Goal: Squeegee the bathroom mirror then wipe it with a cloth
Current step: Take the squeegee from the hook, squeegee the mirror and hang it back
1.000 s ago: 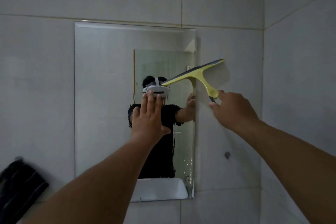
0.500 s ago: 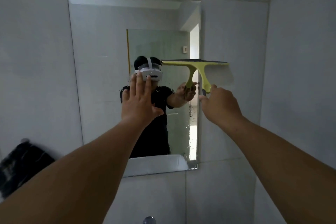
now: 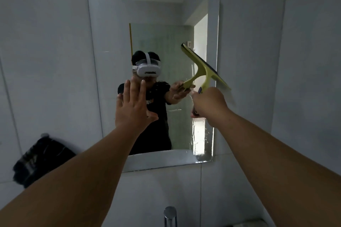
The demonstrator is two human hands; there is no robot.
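The rectangular mirror (image 3: 110,61) hangs on the white tiled wall ahead. My right hand (image 3: 210,105) grips the handle of a yellow-green squeegee (image 3: 204,68), whose blade lies tilted against the mirror's right side, its upper end to the left and its lower end past the right edge. My left hand (image 3: 132,108) is spread flat against the glass near the middle, fingers apart, holding nothing. Water drops and streaks show on the mirror's lower right corner. A dark cloth (image 3: 40,160) hangs on the wall at lower left.
A chrome tap top (image 3: 170,214) shows at the bottom centre. The side wall (image 3: 313,79) stands close on the right, forming a corner just beyond the mirror. Tile joints run across the wall.
The squeegee has turned from level to steeply tilted, its right end dropping, and sits lower on the mirror's right edge. My left hand stays flat on the glass. The view has tilted downward.
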